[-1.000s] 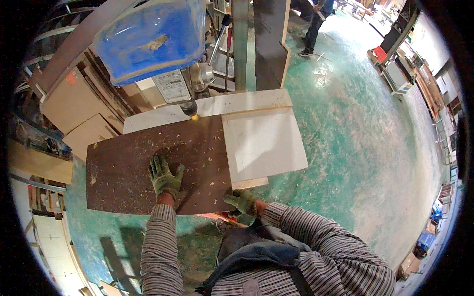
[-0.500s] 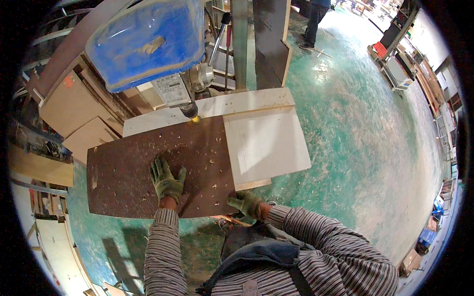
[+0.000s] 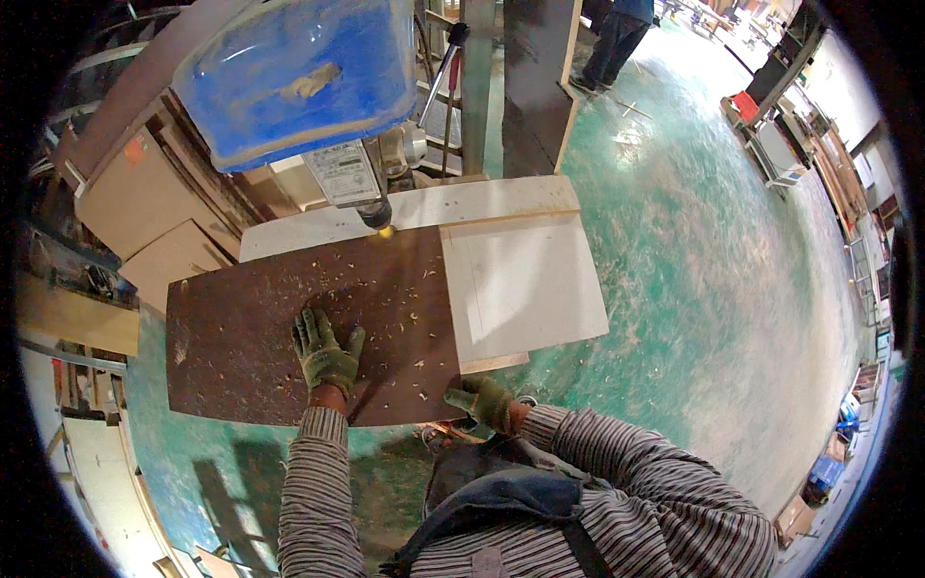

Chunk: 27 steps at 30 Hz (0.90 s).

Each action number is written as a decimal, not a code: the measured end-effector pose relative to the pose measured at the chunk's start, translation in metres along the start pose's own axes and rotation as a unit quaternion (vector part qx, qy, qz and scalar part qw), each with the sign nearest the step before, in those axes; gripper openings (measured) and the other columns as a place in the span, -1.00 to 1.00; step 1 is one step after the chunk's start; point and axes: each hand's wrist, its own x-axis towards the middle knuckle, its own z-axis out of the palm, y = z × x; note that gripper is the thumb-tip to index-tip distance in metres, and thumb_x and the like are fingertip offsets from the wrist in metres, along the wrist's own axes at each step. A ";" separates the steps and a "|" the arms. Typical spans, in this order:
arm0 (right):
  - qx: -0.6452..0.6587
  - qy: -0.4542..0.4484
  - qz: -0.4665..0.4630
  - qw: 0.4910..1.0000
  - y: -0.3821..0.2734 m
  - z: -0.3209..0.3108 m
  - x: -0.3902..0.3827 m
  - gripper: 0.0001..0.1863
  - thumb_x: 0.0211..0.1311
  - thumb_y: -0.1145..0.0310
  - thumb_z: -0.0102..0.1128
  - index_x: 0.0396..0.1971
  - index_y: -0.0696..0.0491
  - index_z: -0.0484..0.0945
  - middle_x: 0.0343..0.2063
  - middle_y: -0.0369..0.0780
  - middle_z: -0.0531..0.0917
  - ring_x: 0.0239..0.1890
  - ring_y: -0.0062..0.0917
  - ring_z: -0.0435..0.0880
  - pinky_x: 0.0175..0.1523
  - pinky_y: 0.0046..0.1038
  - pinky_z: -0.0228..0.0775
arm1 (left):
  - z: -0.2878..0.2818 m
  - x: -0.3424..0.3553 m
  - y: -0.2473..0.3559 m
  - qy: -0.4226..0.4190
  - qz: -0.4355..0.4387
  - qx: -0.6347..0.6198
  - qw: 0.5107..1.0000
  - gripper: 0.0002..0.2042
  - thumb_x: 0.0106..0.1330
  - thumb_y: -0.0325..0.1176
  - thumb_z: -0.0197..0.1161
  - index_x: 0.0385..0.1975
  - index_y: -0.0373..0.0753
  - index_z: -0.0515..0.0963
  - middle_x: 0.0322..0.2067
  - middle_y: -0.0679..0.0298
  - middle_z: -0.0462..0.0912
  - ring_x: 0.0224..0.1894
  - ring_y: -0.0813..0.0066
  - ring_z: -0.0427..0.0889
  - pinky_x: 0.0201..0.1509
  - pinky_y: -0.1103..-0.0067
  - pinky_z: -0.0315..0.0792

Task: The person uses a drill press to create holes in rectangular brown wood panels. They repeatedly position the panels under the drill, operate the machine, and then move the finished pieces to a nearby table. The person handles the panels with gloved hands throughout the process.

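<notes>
A dark brown board (image 3: 251, 328), scattered with wood chips, lies on the white table (image 3: 520, 279) of a drill press. My left hand (image 3: 329, 358), in a green work glove, rests flat on top of the board with fingers spread. At the board's near right corner my right hand (image 3: 484, 401), gloved too, grips the edge; part of its fingers is hidden beneath. The drill chuck (image 3: 374, 214) with a yellowish bit (image 3: 386, 232) sits right at the board's far edge. Whether the bit touches the board I cannot tell.
A blue drill press housing (image 3: 299, 82) overhangs the far side. A white fence strip (image 3: 511, 200) runs along the table's back. Brown panels (image 3: 149, 197) lean at the left. Another person (image 3: 617, 43) stands far off on the green floor (image 3: 674, 289).
The view has shifted slightly, and the distant person's legs have moved. Both my hands and the board stay in nearly the same place.
</notes>
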 end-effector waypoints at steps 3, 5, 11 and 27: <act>0.052 -0.026 0.044 0.997 0.003 -0.003 0.002 -0.77 0.44 0.32 0.21 -0.05 0.11 0.66 -0.27 -0.27 0.76 -0.30 -0.62 0.60 -0.16 -0.45 0.51 | -0.004 0.001 0.001 -0.018 -0.001 0.002 1.000 -0.09 0.37 0.29 0.04 0.50 -0.32 0.06 0.53 -0.06 -0.03 0.56 -0.07 -0.07 0.62 0.16 -0.17; 0.041 -0.035 0.050 0.997 0.004 -0.003 0.003 -0.76 0.44 0.30 0.19 -0.04 0.10 0.65 -0.19 -0.25 0.75 -0.30 -0.60 0.62 -0.17 -0.45 0.52 | -0.007 0.001 0.002 -0.045 -0.008 0.006 0.999 -0.09 0.37 0.29 0.05 0.51 -0.31 0.05 0.53 -0.06 -0.04 0.57 -0.07 -0.09 0.62 0.16 -0.17; 0.035 -0.078 0.108 0.990 -0.025 -0.023 -0.004 -0.67 0.48 0.14 0.16 0.00 0.07 0.66 -0.19 -0.25 0.72 -0.18 -0.51 0.70 -0.01 -0.44 0.58 | -0.022 -0.001 0.006 -0.055 -0.020 -0.016 0.998 -0.10 0.38 0.29 0.03 0.51 -0.31 0.05 0.54 -0.04 -0.05 0.58 -0.03 -0.11 0.62 0.17 -0.20; -0.694 0.079 -0.094 0.709 -0.517 -0.103 0.074 -0.72 0.45 0.28 0.11 0.03 0.08 0.56 -0.11 -0.14 0.64 -0.21 -0.31 0.67 -0.22 -0.32 0.53 | -0.024 -0.004 -0.008 -0.010 0.000 -0.056 0.998 -0.07 0.34 0.29 0.06 0.48 -0.39 0.09 0.53 -0.07 -0.04 0.58 -0.02 -0.12 0.63 0.16 -0.27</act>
